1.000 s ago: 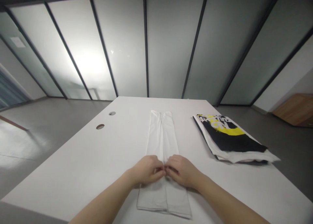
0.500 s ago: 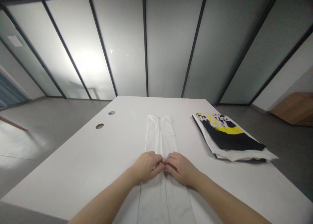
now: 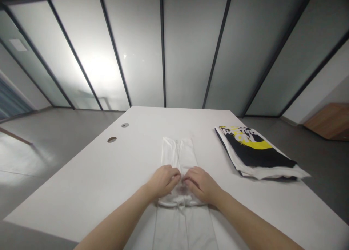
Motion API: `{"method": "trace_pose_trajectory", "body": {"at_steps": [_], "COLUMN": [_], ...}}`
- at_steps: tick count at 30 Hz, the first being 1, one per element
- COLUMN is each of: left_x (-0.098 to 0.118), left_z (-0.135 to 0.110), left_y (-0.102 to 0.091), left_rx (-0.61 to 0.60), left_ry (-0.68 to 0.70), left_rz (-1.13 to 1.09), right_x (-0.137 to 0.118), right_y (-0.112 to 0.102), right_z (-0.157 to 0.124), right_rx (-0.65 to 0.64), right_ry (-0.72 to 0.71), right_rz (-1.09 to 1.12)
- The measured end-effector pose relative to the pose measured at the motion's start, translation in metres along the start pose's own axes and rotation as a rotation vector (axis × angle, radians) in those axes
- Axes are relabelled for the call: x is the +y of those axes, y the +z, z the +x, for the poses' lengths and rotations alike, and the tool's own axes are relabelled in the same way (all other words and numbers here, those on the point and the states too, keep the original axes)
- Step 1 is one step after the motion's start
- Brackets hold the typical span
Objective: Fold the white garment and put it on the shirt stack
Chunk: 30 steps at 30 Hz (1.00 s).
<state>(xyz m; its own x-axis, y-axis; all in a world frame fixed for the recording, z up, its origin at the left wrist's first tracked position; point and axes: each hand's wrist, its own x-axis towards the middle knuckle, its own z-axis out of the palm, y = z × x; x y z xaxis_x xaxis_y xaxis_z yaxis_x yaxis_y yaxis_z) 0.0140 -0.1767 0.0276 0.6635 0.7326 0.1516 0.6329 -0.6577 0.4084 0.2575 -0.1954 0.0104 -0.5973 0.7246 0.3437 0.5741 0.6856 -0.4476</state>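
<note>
White folded garment [image 3: 183, 224] lying flat mid-bench [image 3: 89, 173], a fold gathered across it. Left hand [image 3: 164, 181] and right hand [image 3: 201, 185] close together, both gripping that fold. Folded black-and-yellow printed shirt [image 3: 256, 152] well off to the right.

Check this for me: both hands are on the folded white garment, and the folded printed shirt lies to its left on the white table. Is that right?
No, the printed shirt lies to the right of the white garment, not its left, as the head view shows. The rest stands.
</note>
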Motion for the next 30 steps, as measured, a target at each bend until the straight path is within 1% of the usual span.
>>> {"method": "trace_pose_trajectory", "body": {"at_steps": [2,3,5,8,9,11,12,14,16,17,19,21,23,25,27,29,30], "left_x": [-0.005,-0.007,-0.008,-0.006,-0.005,-0.005,-0.007,-0.011,-0.016,-0.018,-0.02,-0.021,-0.022,-0.025,-0.029,-0.032,-0.034], "left_z": [0.001,0.001,0.001,0.001,0.001,0.002,0.003,0.005,0.005,0.005,0.004,0.003,0.004,0.005,0.006,0.005,0.004], "left_y": [0.002,0.002,-0.002,-0.01,-0.012,-0.013,-0.012,-0.009,-0.007,-0.008,-0.01,-0.014,-0.016,-0.016,-0.014,-0.013,-0.013], "left_rx": [0.105,0.119,0.068,-0.048,-0.075,-0.089,-0.065,0.037,0.107,0.105,0.042,-0.04,-0.069,-0.026,0.049,0.081,0.08], "left_ry": [-0.044,-0.061,-0.072,-0.074,-0.081,-0.114,-0.139,-0.191,-0.198,-0.183,-0.157,-0.159,-0.203,-0.28,-0.362,-0.433,-0.463], "left_rz": [0.068,0.104,0.124,-0.008,-0.063,-0.117,-0.107,-0.029,0.067,0.095,0.076,-0.037,-0.142,-0.124,0.016,0.169,0.221], "right_x": [0.005,0.006,0.004,-0.002,-0.004,-0.003,0.0,0.006,0.012,0.013,0.012,0.01,0.01,0.017,0.027,0.04,0.045], "right_y": [0.002,0.002,0.0,-0.006,-0.008,-0.008,-0.007,-0.004,-0.002,-0.003,-0.006,-0.01,-0.013,-0.013,-0.01,-0.005,-0.003], "right_z": [0.001,0.001,0.002,0.001,0.001,0.0,-0.001,-0.001,-0.001,-0.001,0.0,-0.001,-0.001,-0.003,-0.004,-0.004,-0.005], "right_rx": [0.076,0.087,0.032,-0.103,-0.114,-0.078,-0.038,0.05,0.095,0.084,-0.008,-0.103,-0.118,-0.041,0.077,0.171,0.193], "right_ry": [0.043,0.071,0.109,0.156,0.166,0.159,0.142,0.121,0.126,0.13,0.129,0.138,0.173,0.233,0.297,0.367,0.406], "right_rz": [-0.023,-0.048,-0.082,-0.031,-0.002,0.043,0.055,0.055,0.023,0.005,-0.002,0.05,0.116,0.134,0.082,-0.047,-0.131]}}
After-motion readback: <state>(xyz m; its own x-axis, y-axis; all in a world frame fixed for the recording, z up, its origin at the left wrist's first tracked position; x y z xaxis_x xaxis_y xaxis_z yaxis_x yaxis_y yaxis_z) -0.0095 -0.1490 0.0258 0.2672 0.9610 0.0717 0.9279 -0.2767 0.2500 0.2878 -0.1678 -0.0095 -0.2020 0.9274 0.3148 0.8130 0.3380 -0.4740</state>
